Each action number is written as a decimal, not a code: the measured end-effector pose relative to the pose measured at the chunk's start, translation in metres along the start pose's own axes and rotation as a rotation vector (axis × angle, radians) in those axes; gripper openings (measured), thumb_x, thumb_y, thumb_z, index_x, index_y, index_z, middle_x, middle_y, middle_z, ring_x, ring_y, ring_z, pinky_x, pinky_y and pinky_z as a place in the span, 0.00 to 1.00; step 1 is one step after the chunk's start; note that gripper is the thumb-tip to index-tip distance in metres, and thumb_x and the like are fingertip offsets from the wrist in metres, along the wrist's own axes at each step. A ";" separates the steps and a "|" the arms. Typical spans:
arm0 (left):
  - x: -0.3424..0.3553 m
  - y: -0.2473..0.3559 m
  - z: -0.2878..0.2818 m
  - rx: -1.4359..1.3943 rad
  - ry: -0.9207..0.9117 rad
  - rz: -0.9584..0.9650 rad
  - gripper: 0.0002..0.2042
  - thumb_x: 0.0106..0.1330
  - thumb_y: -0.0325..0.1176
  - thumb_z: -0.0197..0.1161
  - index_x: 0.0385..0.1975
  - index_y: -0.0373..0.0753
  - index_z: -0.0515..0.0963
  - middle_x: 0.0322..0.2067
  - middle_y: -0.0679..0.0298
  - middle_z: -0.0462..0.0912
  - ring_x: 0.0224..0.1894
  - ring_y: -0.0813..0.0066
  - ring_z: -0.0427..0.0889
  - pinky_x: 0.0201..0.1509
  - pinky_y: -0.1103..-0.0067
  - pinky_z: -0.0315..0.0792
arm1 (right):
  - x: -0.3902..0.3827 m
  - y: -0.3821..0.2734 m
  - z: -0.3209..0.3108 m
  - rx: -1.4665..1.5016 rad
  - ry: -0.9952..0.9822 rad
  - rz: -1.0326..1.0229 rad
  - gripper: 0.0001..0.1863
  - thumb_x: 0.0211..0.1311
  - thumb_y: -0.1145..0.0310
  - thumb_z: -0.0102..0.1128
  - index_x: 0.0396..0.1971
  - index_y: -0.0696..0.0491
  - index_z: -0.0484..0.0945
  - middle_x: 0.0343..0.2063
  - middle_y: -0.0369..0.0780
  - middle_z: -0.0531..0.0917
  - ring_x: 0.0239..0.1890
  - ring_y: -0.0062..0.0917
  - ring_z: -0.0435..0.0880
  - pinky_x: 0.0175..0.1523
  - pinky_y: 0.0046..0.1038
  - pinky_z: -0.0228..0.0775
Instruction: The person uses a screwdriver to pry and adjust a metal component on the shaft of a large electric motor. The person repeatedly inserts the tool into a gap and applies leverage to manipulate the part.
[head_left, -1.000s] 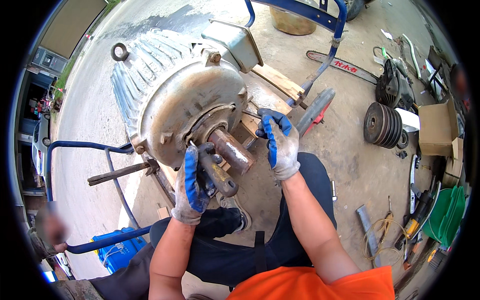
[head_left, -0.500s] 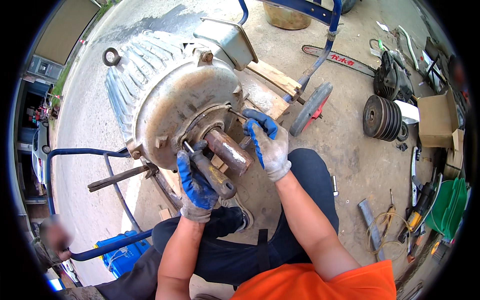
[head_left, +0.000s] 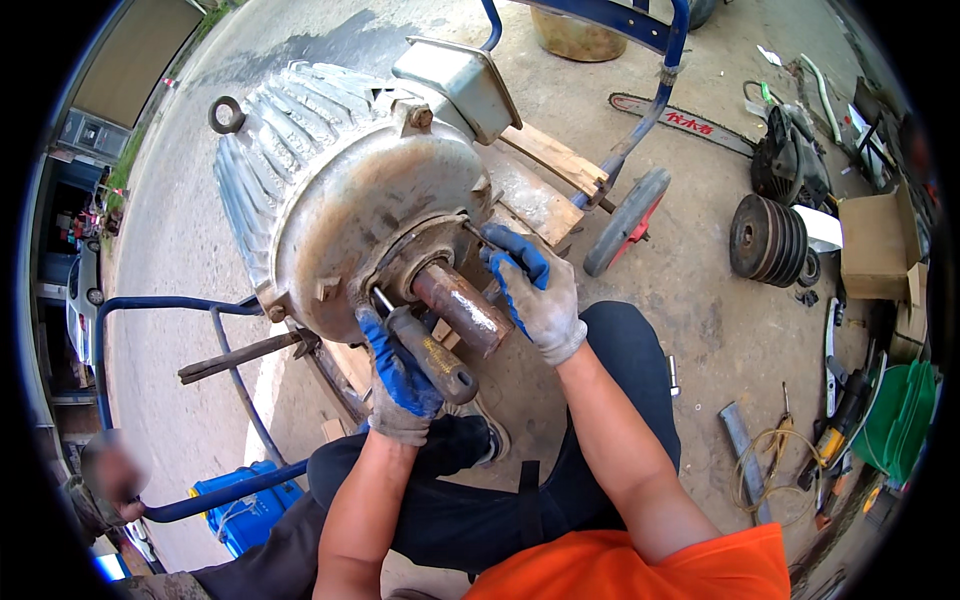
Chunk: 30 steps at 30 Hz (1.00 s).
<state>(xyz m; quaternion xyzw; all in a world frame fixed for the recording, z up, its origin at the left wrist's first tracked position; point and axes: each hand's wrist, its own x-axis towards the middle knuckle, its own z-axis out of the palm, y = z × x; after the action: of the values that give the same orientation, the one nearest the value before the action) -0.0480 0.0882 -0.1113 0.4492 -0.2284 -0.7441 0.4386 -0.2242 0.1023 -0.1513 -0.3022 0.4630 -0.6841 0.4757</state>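
A dusty grey electric motor (head_left: 310,190) lies on wooden boards (head_left: 560,160), its rusty shaft (head_left: 460,305) facing me. My left hand (head_left: 398,378), in a blue-and-grey glove, is closed on a dark-handled screwdriver (head_left: 430,355) left of the shaft; its metal blade reaches the round bearing cover (head_left: 410,250). At the right of that cover, my gloved right hand (head_left: 535,290) pinches a thin metal rod (head_left: 475,232) whose far end touches the cover's rim. The fingertips are partly hidden.
A blue trolley frame (head_left: 160,305) and wheel (head_left: 625,225) surround the motor. At right: chainsaw (head_left: 785,160), pulley (head_left: 760,240), cardboard box (head_left: 875,240), loose tools (head_left: 835,445). A person (head_left: 110,480) is at lower left, near a blue case (head_left: 250,510). My knees are below.
Both hands have moved closer to the bearing cover. The rod in my right hand now meets its rim, and the screwdriver has shifted slightly right. The whole view has shifted a little.
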 end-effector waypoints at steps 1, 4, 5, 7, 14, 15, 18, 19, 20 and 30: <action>-0.001 0.000 -0.001 0.026 -0.004 0.015 0.28 0.65 0.66 0.45 0.52 0.49 0.69 0.46 0.60 0.76 0.42 0.71 0.76 0.41 0.71 0.75 | -0.001 -0.001 0.000 -0.035 -0.012 0.003 0.19 0.64 0.77 0.52 0.56 0.64 0.71 0.47 0.43 0.80 0.45 0.20 0.79 0.51 0.21 0.72; 0.004 -0.003 0.001 0.056 0.033 -0.008 0.31 0.63 0.70 0.42 0.51 0.50 0.69 0.45 0.62 0.75 0.38 0.73 0.74 0.36 0.72 0.72 | -0.003 -0.004 0.000 -0.072 -0.022 0.108 0.20 0.64 0.77 0.53 0.56 0.63 0.71 0.46 0.42 0.81 0.44 0.20 0.79 0.48 0.20 0.72; 0.004 -0.003 0.001 0.072 0.037 -0.028 0.32 0.62 0.71 0.42 0.51 0.50 0.69 0.43 0.63 0.75 0.36 0.74 0.72 0.35 0.74 0.71 | -0.003 -0.006 0.001 -0.047 -0.011 0.113 0.20 0.64 0.76 0.53 0.56 0.63 0.71 0.46 0.42 0.81 0.44 0.19 0.79 0.47 0.20 0.72; 0.004 -0.004 0.000 0.104 0.046 -0.067 0.33 0.60 0.73 0.41 0.50 0.50 0.69 0.41 0.66 0.75 0.32 0.76 0.70 0.32 0.76 0.68 | -0.001 -0.008 0.004 0.004 0.009 0.123 0.21 0.64 0.76 0.54 0.57 0.63 0.71 0.45 0.42 0.82 0.43 0.19 0.79 0.45 0.20 0.72; 0.008 -0.010 -0.007 0.007 0.001 -0.086 0.32 0.63 0.71 0.41 0.54 0.53 0.68 0.44 0.66 0.75 0.34 0.74 0.71 0.33 0.74 0.69 | 0.018 0.007 0.008 0.144 0.016 0.026 0.24 0.62 0.80 0.54 0.59 0.61 0.67 0.42 0.40 0.81 0.41 0.20 0.79 0.45 0.19 0.71; 0.007 -0.010 -0.007 -0.004 -0.012 -0.079 0.32 0.63 0.71 0.41 0.55 0.52 0.67 0.46 0.65 0.75 0.36 0.72 0.72 0.35 0.74 0.70 | 0.020 0.003 0.005 0.061 -0.018 0.094 0.29 0.60 0.82 0.55 0.62 0.60 0.63 0.40 0.40 0.80 0.41 0.21 0.79 0.44 0.21 0.72; 0.004 -0.009 -0.004 -0.031 -0.044 -0.084 0.33 0.64 0.70 0.40 0.58 0.52 0.65 0.51 0.63 0.74 0.44 0.69 0.74 0.40 0.72 0.72 | 0.020 -0.003 0.005 -0.093 0.034 0.105 0.29 0.57 0.75 0.63 0.60 0.58 0.66 0.33 0.37 0.80 0.33 0.16 0.78 0.35 0.19 0.71; 0.003 -0.007 -0.004 -0.032 -0.049 -0.101 0.33 0.64 0.70 0.39 0.59 0.52 0.65 0.52 0.63 0.73 0.46 0.68 0.74 0.42 0.71 0.73 | 0.019 0.002 0.005 -0.153 0.062 0.041 0.29 0.55 0.74 0.64 0.58 0.58 0.68 0.33 0.39 0.81 0.33 0.19 0.79 0.36 0.21 0.72; 0.004 -0.005 -0.003 -0.035 -0.058 -0.118 0.33 0.64 0.69 0.39 0.59 0.52 0.64 0.54 0.62 0.73 0.49 0.67 0.74 0.44 0.70 0.74 | 0.019 0.007 0.003 -0.216 0.092 -0.028 0.29 0.53 0.73 0.66 0.56 0.59 0.69 0.33 0.40 0.81 0.33 0.21 0.80 0.37 0.24 0.73; -0.050 0.006 0.013 0.205 0.005 0.157 0.19 0.73 0.48 0.46 0.46 0.37 0.72 0.26 0.65 0.78 0.15 0.87 0.66 0.16 0.90 0.58 | 0.017 0.002 -0.001 -0.719 0.133 -0.352 0.17 0.51 0.67 0.67 0.39 0.57 0.76 0.33 0.48 0.81 0.35 0.42 0.82 0.42 0.36 0.75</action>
<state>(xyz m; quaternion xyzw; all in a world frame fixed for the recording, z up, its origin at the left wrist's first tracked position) -0.0459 0.1277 -0.0773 0.4744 -0.3365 -0.6790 0.4480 -0.2310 0.0868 -0.1537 -0.4788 0.6438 -0.5676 0.1844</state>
